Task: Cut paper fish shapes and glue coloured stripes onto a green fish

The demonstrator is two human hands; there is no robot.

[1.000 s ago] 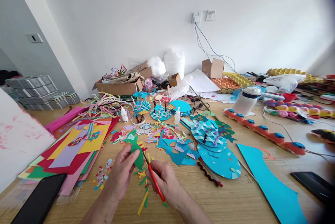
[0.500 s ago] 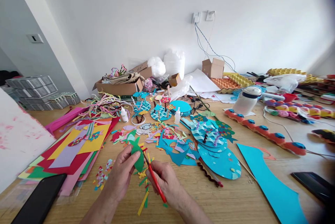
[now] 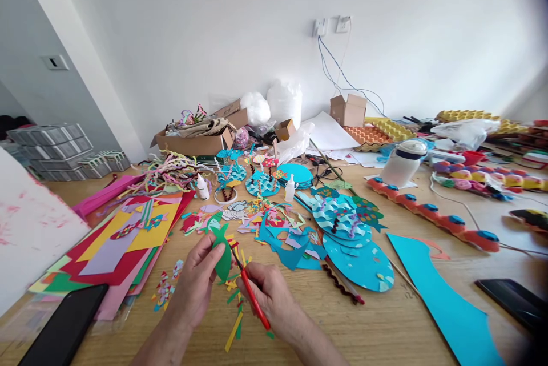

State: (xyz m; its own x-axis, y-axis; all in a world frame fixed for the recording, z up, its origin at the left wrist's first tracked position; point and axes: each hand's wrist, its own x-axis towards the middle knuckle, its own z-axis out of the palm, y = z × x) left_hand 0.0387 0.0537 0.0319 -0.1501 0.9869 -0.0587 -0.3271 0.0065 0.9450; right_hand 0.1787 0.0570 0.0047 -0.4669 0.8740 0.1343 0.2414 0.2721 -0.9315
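Observation:
A green paper fish (image 3: 223, 260) is pinched between the thumb and fingers of my left hand (image 3: 200, 274), tail end up. Red-handled scissors (image 3: 256, 300) are in my right hand (image 3: 270, 294); their blades point up and left, with the tips close to the fish's right edge. Whether the blades touch the paper is too small to tell. Under and between my hands lie yellow and green paper strips (image 3: 233, 332). Small coloured scraps (image 3: 165, 292) lie left of my left wrist.
Coloured paper sheets (image 3: 103, 240) and a black phone (image 3: 64, 326) are on the left. Ahead stand two glue bottles (image 3: 290, 189) among paper scraps. Blue discs (image 3: 359, 266), a blue sheet (image 3: 445, 297) and a second phone (image 3: 511, 300) lie to the right.
The scissors and my right hand have shifted very slightly left. Both hands keep their hold, and the fish is nearly unmoved.

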